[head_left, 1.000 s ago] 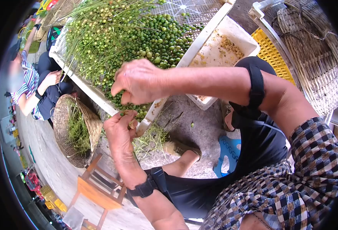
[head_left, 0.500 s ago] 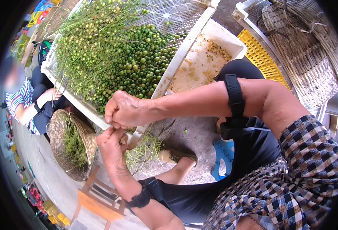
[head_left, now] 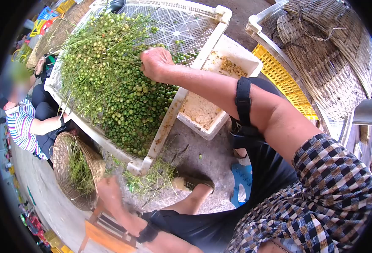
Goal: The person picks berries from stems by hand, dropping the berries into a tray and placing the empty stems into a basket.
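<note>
A large white mesh tray [head_left: 163, 130] holds round green fruits [head_left: 139, 101] and, on its left side, a heap of thin green stems with fruits on them [head_left: 97, 55]. Over the fruits near the tray's middle is my right hand [head_left: 157, 63], its fingers curled down at the edge of the stems; what they grip is hidden. My left hand [head_left: 110, 192] is low, outside the tray's near corner, beside a woven basket [head_left: 59, 160] with green stems inside. Motion blurs its fingers.
A white bin [head_left: 213, 130] with yellowish bits is right of the tray. Beyond stand a yellow crate [head_left: 279, 76] and woven baskets [head_left: 312, 63]. A co-worker [head_left: 21, 122] sits at the left. Near my left hand is a wooden stool [head_left: 106, 236]; loose stems [head_left: 152, 181] lie on the floor.
My hands were together at the tray's near corner and have separated. The right has moved up over the fruits; the left has dropped down and left, towards the basket.
</note>
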The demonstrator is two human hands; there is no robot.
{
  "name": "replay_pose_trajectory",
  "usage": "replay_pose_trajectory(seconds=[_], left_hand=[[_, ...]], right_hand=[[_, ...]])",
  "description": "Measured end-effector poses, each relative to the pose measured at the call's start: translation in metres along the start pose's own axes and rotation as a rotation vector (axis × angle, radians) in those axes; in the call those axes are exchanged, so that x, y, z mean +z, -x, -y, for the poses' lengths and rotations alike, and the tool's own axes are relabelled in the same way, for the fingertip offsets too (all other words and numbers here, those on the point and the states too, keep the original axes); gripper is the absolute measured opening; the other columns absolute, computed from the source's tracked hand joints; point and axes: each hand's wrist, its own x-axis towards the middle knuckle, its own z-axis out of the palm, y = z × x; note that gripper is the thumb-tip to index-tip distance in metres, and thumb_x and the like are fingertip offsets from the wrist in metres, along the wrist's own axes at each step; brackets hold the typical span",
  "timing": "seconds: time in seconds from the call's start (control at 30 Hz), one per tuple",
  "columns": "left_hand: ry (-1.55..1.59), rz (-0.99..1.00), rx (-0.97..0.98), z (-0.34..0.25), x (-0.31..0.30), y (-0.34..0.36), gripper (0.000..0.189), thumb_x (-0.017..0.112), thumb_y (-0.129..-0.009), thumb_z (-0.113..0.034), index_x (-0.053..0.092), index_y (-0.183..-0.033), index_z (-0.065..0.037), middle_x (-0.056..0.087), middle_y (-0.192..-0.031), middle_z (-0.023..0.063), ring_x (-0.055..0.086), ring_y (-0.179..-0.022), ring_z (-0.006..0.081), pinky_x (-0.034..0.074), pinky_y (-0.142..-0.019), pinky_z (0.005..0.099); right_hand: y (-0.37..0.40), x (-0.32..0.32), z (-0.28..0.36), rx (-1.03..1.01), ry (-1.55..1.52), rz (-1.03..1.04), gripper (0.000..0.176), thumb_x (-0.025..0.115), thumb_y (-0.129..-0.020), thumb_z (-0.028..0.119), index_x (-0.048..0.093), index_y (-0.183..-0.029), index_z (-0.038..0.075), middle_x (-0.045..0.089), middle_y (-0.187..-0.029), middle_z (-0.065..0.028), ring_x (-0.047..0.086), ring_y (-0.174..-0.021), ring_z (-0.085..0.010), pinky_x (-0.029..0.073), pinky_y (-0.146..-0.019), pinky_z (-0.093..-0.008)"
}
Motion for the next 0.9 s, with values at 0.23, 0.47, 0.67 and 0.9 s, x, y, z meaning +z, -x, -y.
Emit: replay_pose_trajectory(seconds=[0.23,0.47,0.67,0.9], left_hand=[[-0.021,0.041,0.202,-0.003,0.004,-0.002,0.017,0.053,-0.077,-0.008,0.057,-0.077,0.009,0.058,-0.064,0.0145,0.052,-0.052,0.0175,0.04,-0.05,0.0303],[0.869,0.154,0.035,-0.039,0.019,-0.004,0.017,0.05,-0.083,-0.007,0.057,-0.092,0.006,0.059,-0.069,0.0093,0.056,-0.054,0.0115,0.043,-0.044,0.0169],[1.18,0.311,-0.105,-0.063,0.032,0.0,0.028,0.05,-0.084,-0.011,0.047,-0.1,0.012,0.057,-0.08,0.016,0.06,-0.062,0.0182,0.051,-0.051,0.0218],[1.238,0.398,-0.135,-0.062,0.048,-0.006,0.026,0.054,-0.082,-0.012,0.049,-0.095,0.01,0.058,-0.079,0.0151,0.059,-0.061,0.0187,0.052,-0.048,0.0236]], right_hand=[[0.008,0.006,0.024,0.003,-0.071,-0.067,0.012,0.054,-0.066,0.01,0.058,-0.062,-0.001,0.058,-0.062,-0.0165,0.058,-0.057,-0.0277,0.046,-0.05,-0.036],[0.062,0.051,0.06,0.013,-0.672,0.265,0.008,0.058,-0.069,0.003,0.061,-0.064,-0.002,0.059,-0.059,-0.013,0.054,-0.046,-0.0138,0.04,-0.034,-0.0254],[0.146,0.002,0.094,-0.122,-1.032,0.215,0.016,0.055,-0.064,0.008,0.058,-0.053,-0.002,0.053,-0.046,-0.0116,0.051,-0.042,-0.014,0.041,-0.038,-0.031],[0.184,0.021,0.109,-0.035,-0.711,0.38,0.015,0.055,-0.058,0.012,0.053,-0.052,-0.002,0.049,-0.049,-0.0204,0.054,-0.052,-0.0356,0.044,-0.049,-0.04]])
